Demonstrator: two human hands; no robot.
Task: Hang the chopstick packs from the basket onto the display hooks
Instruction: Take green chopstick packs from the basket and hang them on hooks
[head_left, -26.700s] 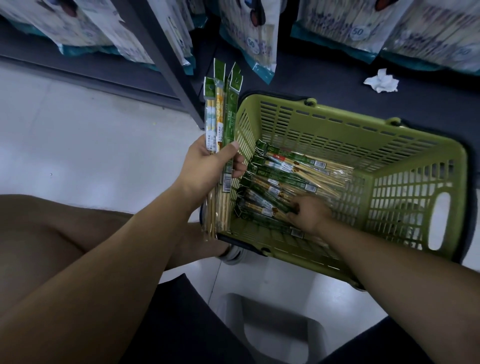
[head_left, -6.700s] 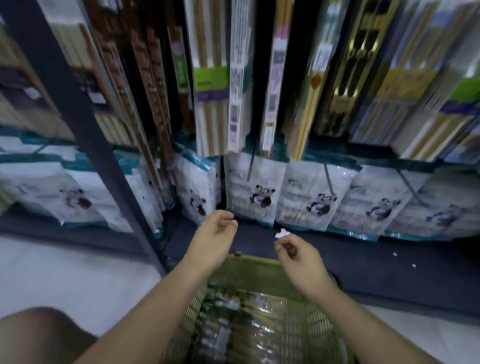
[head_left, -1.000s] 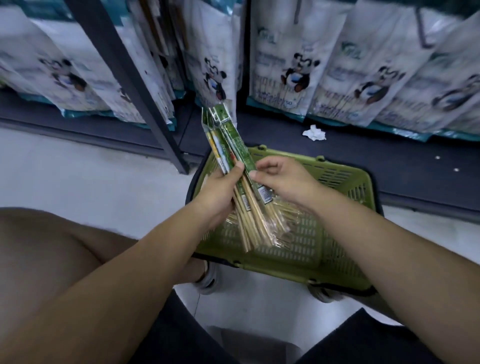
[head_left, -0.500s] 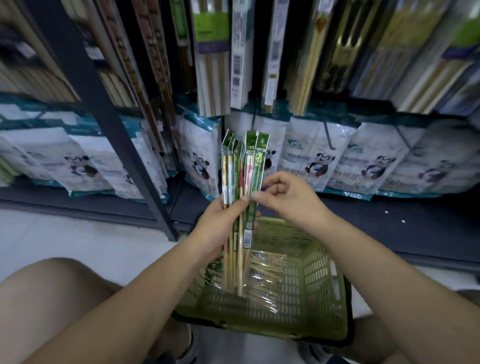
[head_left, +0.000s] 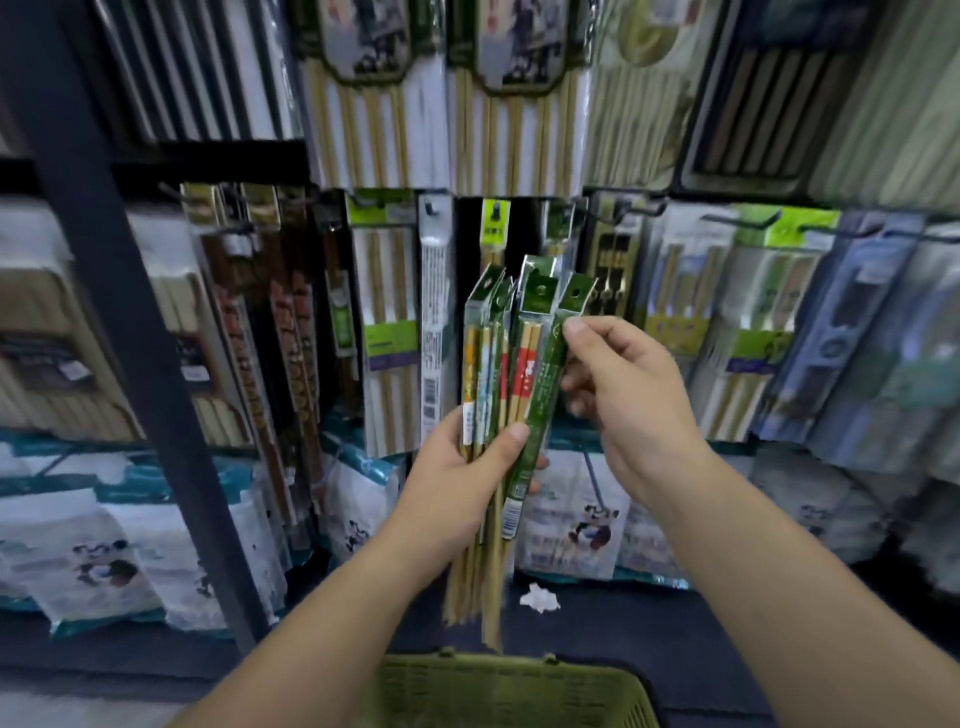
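My left hand (head_left: 462, 486) grips a bundle of several chopstick packs (head_left: 511, 358) upright, their green header cards fanned out at the top. My right hand (head_left: 626, 395) pinches the rightmost green pack (head_left: 545, 395) near its upper end between thumb and fingers. The bundle is raised in front of the display hooks (head_left: 496, 213), where other chopstick packs hang in rows. Only the far rim of the green basket (head_left: 498, 675) shows, at the bottom edge below my hands.
A dark shelf post (head_left: 135, 332) slants down on the left. Bagged goods with panda prints (head_left: 576, 514) line the lowest row. A crumpled white paper scrap (head_left: 540, 597) lies on the dark shelf base. Hooks to the right (head_left: 748, 221) carry larger packs.
The view has tilted up from the basket to the hook rows. Both hands have lifted the bundle higher toward the hooks, and my right hand has slid up the rightmost pack.
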